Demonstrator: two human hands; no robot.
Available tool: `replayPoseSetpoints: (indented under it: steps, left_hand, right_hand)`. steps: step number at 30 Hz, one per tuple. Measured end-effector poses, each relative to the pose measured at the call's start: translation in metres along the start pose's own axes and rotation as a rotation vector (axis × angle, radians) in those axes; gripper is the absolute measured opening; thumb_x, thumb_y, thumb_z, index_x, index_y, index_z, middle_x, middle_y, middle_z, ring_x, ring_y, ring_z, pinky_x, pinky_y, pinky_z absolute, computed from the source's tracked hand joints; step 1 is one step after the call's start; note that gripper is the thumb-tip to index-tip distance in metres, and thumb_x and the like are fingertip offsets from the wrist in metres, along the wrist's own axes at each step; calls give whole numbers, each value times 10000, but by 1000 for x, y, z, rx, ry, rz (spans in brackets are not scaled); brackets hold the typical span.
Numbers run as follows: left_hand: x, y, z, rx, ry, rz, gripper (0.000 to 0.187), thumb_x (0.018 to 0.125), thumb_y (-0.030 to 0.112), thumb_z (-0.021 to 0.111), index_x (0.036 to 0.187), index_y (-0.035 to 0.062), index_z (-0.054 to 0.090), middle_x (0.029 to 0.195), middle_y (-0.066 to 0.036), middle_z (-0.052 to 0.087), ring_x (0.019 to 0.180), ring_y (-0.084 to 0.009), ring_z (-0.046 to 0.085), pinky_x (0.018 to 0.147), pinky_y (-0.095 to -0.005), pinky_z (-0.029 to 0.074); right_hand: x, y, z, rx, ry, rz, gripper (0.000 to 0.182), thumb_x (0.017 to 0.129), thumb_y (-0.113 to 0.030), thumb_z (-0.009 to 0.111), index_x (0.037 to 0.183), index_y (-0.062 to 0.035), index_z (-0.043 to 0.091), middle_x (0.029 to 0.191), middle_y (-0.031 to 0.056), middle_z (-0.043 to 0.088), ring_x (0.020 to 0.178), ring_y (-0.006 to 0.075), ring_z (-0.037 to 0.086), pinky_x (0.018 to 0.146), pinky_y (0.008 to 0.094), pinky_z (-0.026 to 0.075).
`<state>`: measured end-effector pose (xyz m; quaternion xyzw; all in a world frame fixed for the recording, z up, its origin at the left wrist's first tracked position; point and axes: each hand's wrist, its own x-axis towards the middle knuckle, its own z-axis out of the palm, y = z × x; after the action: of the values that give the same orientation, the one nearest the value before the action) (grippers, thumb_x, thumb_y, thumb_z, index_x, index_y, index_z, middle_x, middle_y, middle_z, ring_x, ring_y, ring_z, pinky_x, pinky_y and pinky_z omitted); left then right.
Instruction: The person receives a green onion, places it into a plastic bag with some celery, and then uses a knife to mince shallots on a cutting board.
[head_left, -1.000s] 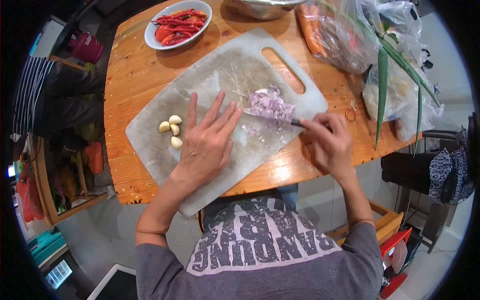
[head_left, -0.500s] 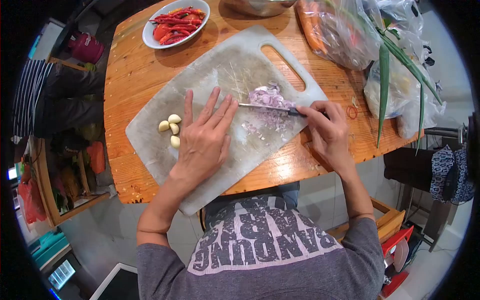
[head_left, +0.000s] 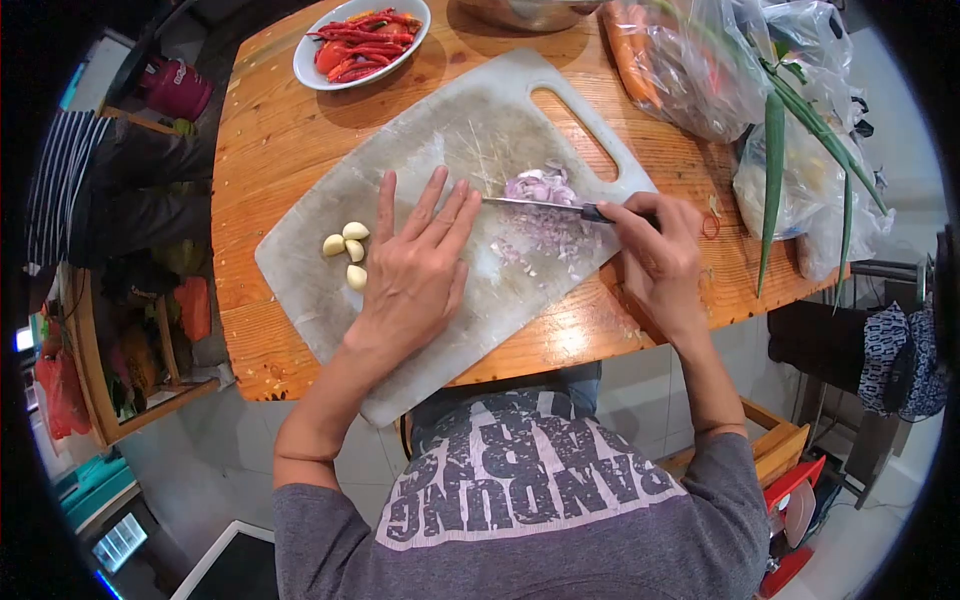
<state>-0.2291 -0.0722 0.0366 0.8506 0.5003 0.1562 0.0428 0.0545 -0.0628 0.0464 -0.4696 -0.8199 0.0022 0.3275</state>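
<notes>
My left hand point(head_left: 414, 268) lies palm down on the worn white cutting board point(head_left: 450, 345), fingers stretched out and slightly spread. Its fingertips are right at the tip of a knife point(head_left: 540, 205). My right hand point(head_left: 662, 255) is closed round the knife's dark handle, with the blade pointing left across the board. Sliced purple shallots point(head_left: 541, 186) are heaped along the far side of the blade, and finely chopped bits point(head_left: 535, 245) are scattered on the near side. Several peeled garlic cloves point(head_left: 356, 277) sit left of my left hand.
A white bowl of red chilies and tomatoes point(head_left: 365, 45) stands at the far left, near a metal bowl point(head_left: 530, 12). Plastic bags hold carrots point(head_left: 632, 60) and other produce, with long green leaves point(head_left: 773, 180) hanging over the table point(head_left: 270, 130). A red rubber band point(head_left: 711, 226) lies at the right.
The whole view has shifted slightly. My left hand stays flat on the board, and the knife in my right hand keeps almost the same place beside the shallots.
</notes>
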Motion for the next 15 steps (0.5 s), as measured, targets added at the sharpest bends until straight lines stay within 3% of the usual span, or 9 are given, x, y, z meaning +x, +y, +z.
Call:
replayPoseSetpoints:
  steps: [6,10,15]
  left_hand:
    - [1,0,-3,12,1,-11,688,773,-9,604,1455,37,534,1476,-114,575,1496,-292,378,1263,-607,79]
    - [-1,-1,-1,-13,-29,-3,697,769,-6,612,1459,41,530,1484,-108,568,1500,-290,371,1263,-605,77]
    - [3,-3,-2,-9,-21,0,711,761,-5,624,1463,40,524,1472,-107,579,1501,-288,368,1265,-603,72]
  right_hand:
    - [-3,9,10,71,-60,50,433,734,39,695,1126,-132,764,989,70,635,947,280,583,880,400,408]
    - [7,3,-2,-2,1,-28,433,733,51,680,1120,-124,760,1002,80,636,970,290,581,886,412,409]
    - [0,5,5,84,-46,55,429,738,67,672,1112,-122,762,1000,82,638,955,287,582,888,413,405]
